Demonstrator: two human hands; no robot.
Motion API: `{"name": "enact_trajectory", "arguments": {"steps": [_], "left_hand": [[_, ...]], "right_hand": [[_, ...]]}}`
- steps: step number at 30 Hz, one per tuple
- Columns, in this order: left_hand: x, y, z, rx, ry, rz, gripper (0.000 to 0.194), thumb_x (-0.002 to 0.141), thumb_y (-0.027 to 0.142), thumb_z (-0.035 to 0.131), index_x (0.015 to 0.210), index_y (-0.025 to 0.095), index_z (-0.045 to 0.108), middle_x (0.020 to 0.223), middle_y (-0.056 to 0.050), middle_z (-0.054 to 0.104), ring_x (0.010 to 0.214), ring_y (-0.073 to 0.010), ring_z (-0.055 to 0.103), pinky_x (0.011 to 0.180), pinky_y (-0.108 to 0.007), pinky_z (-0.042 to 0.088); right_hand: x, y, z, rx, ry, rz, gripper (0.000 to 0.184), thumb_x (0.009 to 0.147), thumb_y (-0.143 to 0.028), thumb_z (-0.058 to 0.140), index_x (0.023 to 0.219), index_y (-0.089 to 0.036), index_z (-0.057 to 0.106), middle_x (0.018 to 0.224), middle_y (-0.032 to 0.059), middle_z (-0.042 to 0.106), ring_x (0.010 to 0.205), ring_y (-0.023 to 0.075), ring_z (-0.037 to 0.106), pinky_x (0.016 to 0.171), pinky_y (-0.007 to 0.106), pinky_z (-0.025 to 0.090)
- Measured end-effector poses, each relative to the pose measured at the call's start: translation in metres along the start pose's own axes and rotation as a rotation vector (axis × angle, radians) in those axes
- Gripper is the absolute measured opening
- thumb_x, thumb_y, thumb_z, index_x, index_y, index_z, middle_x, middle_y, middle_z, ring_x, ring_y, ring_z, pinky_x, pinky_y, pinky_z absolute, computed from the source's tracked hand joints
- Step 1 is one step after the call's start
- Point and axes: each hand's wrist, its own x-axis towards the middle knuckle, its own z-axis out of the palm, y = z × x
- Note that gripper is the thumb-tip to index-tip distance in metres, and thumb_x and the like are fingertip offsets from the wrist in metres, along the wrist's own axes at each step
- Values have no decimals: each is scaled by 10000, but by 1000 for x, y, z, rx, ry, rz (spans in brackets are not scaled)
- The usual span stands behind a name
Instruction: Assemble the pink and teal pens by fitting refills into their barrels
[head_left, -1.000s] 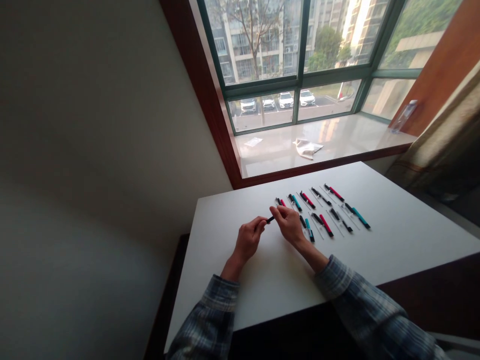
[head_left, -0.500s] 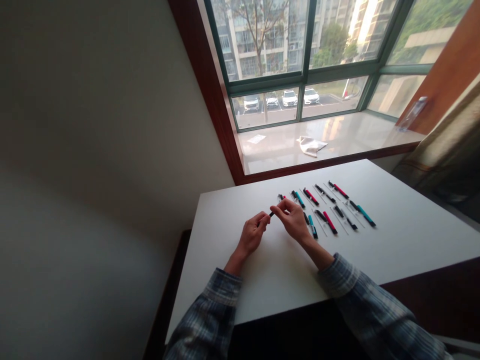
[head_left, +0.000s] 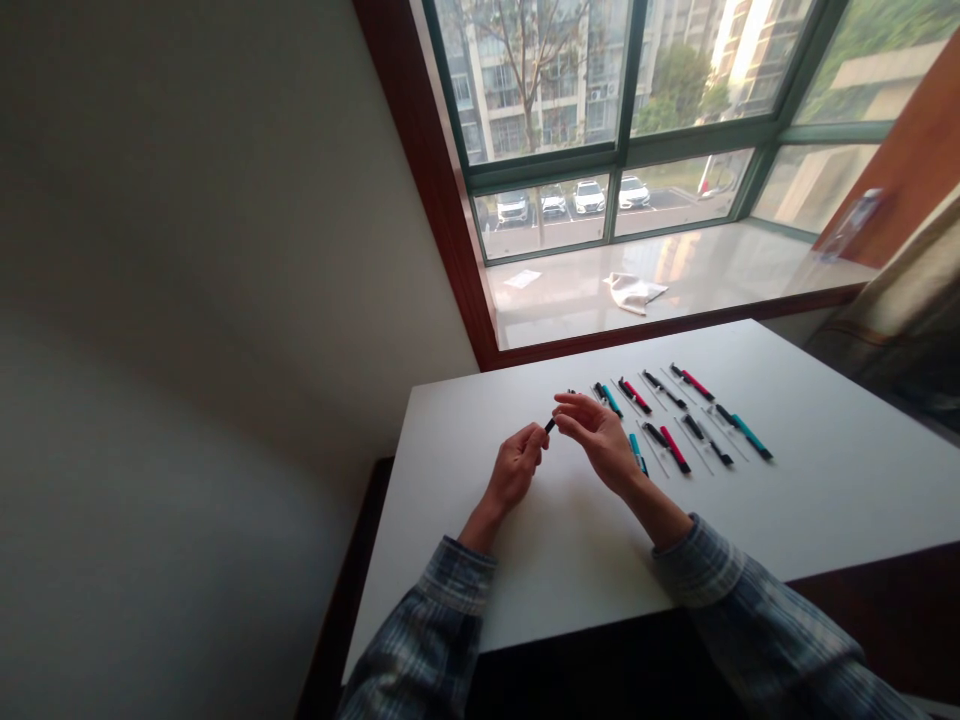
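Note:
My left hand [head_left: 516, 468] is closed around a short, dark pen part [head_left: 550, 425], whose black end sticks out beyond the fingertips. Just above that end is my right hand [head_left: 596, 435], its thumb and fingers stretched out and slightly parted. The thumb tip is close to the black end; whether they touch is hard to see. Past the right hand lie disassembled pens in two rows, among them a red barrel [head_left: 675, 450], a teal barrel [head_left: 752, 437] and a black pen part [head_left: 697, 430]. Thin pale refills [head_left: 694, 446] lie beside them. My right hand hides some of the pieces.
The white table [head_left: 450, 560] meets a wall on the left and a window sill [head_left: 555, 320] at the back. On the sill are a crumpled white cloth or bag [head_left: 634, 292], a paper slip [head_left: 523, 279] and a clear bottle [head_left: 851, 225]. A curtain [head_left: 892, 310] hangs at the right.
The right thumb and fingers have come apart from their pinch at the pen part's end, showing more of its black tip. The view has shifted slightly, so everything sits further right.

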Motion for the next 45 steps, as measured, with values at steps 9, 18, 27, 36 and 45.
{"name": "enact_trajectory", "arguments": {"steps": [9, 18, 27, 36, 45], "left_hand": [[1, 0, 2, -33, -28, -16, 471, 992, 597, 453, 800, 182, 567, 586, 54, 416, 523, -104, 369, 513, -236, 314], [11, 11, 1, -111, 52, -90, 513, 938, 646, 507, 692, 195, 495, 538, 46, 410, 449, -91, 319, 441, -233, 236], [21, 4, -4, -255, 198, -47, 431, 976, 543, 496, 726, 193, 520, 521, 58, 373, 400, -79, 292, 397, -221, 218], [24, 0, -3, -222, 251, -9, 430, 967, 564, 505, 754, 193, 547, 512, 63, 380, 395, -80, 298, 393, -218, 230], [18, -1, -6, -213, 289, -56, 460, 929, 609, 517, 743, 189, 548, 521, 66, 379, 410, -80, 309, 396, -204, 233]], "right_hand": [[0, -4, 0, 34, -35, 18, 411, 814, -373, 820, 1183, -222, 719, 1048, 76, 778, 1059, 251, 721, 975, 424, 557], [7, -8, -7, -179, 19, -229, 206, 932, -314, 659, 1105, -220, 722, 1051, 61, 776, 1020, 203, 734, 906, 356, 578], [-39, -14, -3, -725, 34, -389, 213, 970, -152, 572, 1133, -208, 697, 1085, 50, 743, 913, 159, 695, 872, 289, 545], [-65, -27, -2, -1303, -330, -88, 269, 937, -5, 528, 1065, -165, 702, 999, 86, 751, 939, 212, 663, 848, 303, 472], [-71, -40, -3, -1241, -456, -32, 278, 913, -49, 574, 1122, -201, 678, 1038, 64, 755, 871, 192, 692, 750, 270, 444]]}}
